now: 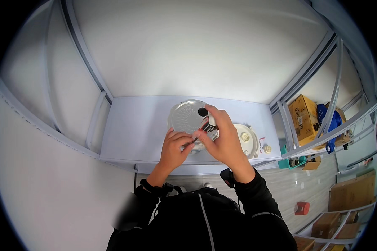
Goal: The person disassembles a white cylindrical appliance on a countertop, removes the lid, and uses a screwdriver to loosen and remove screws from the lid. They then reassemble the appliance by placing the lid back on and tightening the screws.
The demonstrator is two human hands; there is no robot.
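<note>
In my right hand point(222, 136) is a powered screwdriver point(210, 125), white, black and red, with a round black end facing up. Its thin dark bit point(194, 140) slants down toward my left hand point(176, 148). The fingers of that hand are closed in a pinch at the bit's tip; anything small between them is hidden. Beneath both hands lies a round, pale grey housing point(185, 117) with a radial pattern of vents. My right hand partly covers its right side. Just right of my right hand, a white round plate point(250, 148) carries a small cream round part point(245, 137).
A small cream ring-like part point(267, 148) and red-white wires point(262, 140) lie near the right end of the white table point(134, 125). Grey frame posts point(288, 121) rise at that end. Beyond stand cardboard boxes point(304, 119), a teal crate point(285, 163) and a red stool point(302, 208).
</note>
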